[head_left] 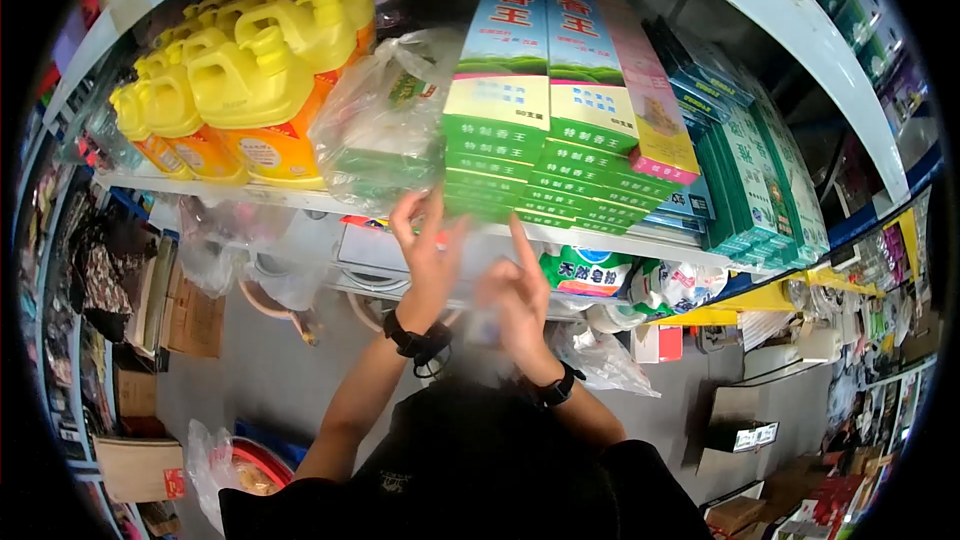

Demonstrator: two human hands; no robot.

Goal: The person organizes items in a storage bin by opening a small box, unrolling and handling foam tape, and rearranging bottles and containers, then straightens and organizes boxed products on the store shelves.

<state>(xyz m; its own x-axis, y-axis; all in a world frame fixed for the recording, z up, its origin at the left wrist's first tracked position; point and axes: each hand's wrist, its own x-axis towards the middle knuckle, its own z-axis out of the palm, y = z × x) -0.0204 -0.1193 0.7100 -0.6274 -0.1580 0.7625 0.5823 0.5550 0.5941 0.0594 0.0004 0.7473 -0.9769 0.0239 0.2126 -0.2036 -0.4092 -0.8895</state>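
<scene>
Stacked long green-and-blue incense boxes (pixel 500 90) stand on the shelf in front of me, their green ends facing me. My left hand (pixel 428 255) is raised at the lower left corner of the stack, fingers stretched up and apart; whether they touch a box is hard to tell. Below the middle of the stack is my right hand (pixel 520 300), its index finger pointing up near the bottom boxes. Its other fingers are smeared by motion. I see nothing held in either hand. A crumpled clear plastic bag (pixel 385 130) lies left of the stack.
Yellow jugs with orange labels (pixel 255 80) fill the shelf's left part. A pink box (pixel 660 130) and dark green boxes (pixel 745 180) sit on the right. Detergent bags (pixel 590 270) are on the level below. Cardboard boxes (pixel 140 465) stand on the floor at left.
</scene>
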